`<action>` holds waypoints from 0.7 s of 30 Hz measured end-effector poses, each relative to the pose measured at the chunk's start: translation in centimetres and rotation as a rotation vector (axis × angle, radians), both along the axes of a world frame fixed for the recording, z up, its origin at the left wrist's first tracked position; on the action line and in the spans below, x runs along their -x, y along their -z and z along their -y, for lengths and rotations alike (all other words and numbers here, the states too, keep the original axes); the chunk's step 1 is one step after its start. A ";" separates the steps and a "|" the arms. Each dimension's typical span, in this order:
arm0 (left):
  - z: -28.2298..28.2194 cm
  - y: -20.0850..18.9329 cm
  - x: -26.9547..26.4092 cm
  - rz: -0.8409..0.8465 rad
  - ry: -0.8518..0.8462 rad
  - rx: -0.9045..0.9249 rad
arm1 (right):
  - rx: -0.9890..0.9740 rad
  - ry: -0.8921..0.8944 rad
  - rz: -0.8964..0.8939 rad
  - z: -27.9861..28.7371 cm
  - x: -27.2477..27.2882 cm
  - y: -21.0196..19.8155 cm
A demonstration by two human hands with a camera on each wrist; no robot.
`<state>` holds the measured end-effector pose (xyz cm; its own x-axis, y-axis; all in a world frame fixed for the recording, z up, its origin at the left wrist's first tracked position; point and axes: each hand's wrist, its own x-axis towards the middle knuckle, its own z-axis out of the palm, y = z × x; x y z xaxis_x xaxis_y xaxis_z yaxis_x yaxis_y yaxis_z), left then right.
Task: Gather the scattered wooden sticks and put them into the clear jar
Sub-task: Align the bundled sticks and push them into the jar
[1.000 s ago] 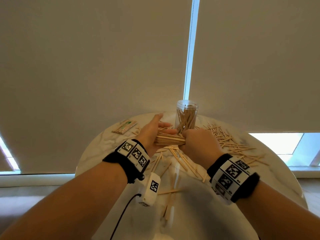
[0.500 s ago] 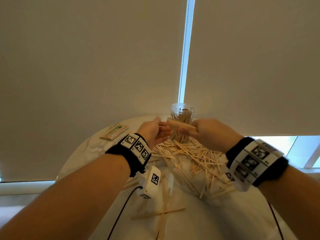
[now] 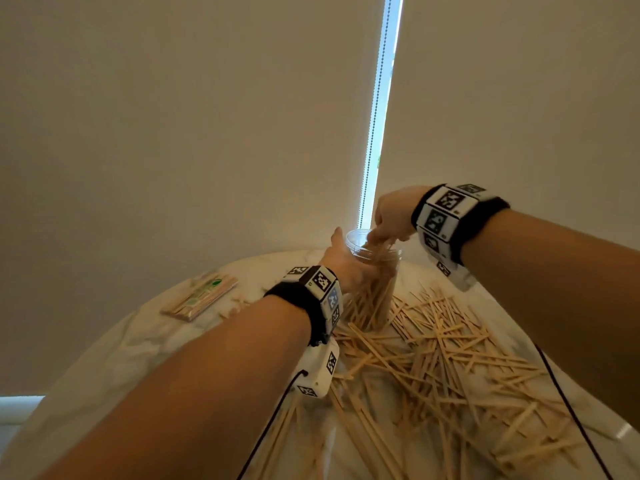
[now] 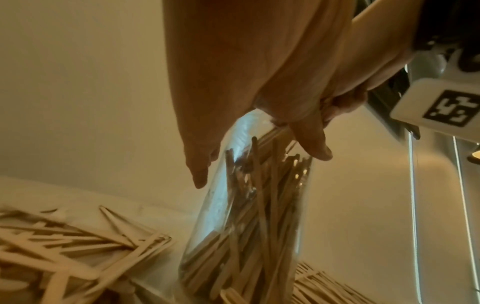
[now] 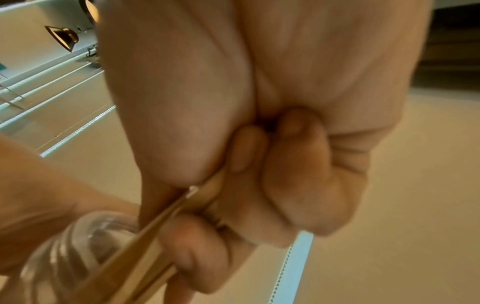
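Observation:
The clear jar [image 3: 375, 289] stands at the back of the round table, partly filled with upright wooden sticks [image 4: 249, 236]. My left hand [image 3: 349, 261] holds the jar just below its rim, thumb up on the far side. My right hand [image 3: 379, 237] comes down from above and pinches a bundle of sticks [image 5: 145, 246] between thumb and curled fingers. The bundle's lower ends are inside the jar mouth [image 5: 85, 236]. Many loose sticks [image 3: 450, 358] lie scattered on the table in front of and to the right of the jar.
A wrapped packet of sticks [image 3: 199, 296] lies at the table's left. The marble tabletop [image 3: 138, 341] ends close behind the jar, against a drawn blind. A black cable [image 3: 568, 403] crosses the loose sticks on the right.
My right hand lifted the bundle from beside the jar, tipped it downward and brought its ends into the jar mouth. My left hand let go of the bundle and took hold of the jar.

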<state>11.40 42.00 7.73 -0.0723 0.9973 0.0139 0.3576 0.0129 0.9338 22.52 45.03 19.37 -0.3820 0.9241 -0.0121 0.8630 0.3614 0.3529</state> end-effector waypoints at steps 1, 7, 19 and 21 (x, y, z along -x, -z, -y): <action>-0.3 0.2 0.0 0.011 0.007 -0.023 | 0.024 -0.013 0.002 -0.5 0.6 0.4; -1.2 1.2 0.7 -0.041 0.037 -0.056 | 0.059 -0.044 0.040 -2.6 2.1 1.8; -0.5 1.8 0.4 -0.009 0.030 -0.102 | 0.131 -0.020 -0.005 -2.3 1.8 2.7; -0.6 1.9 0.5 -0.039 0.035 -0.096 | 0.130 -0.040 -0.057 -2.7 1.5 3.3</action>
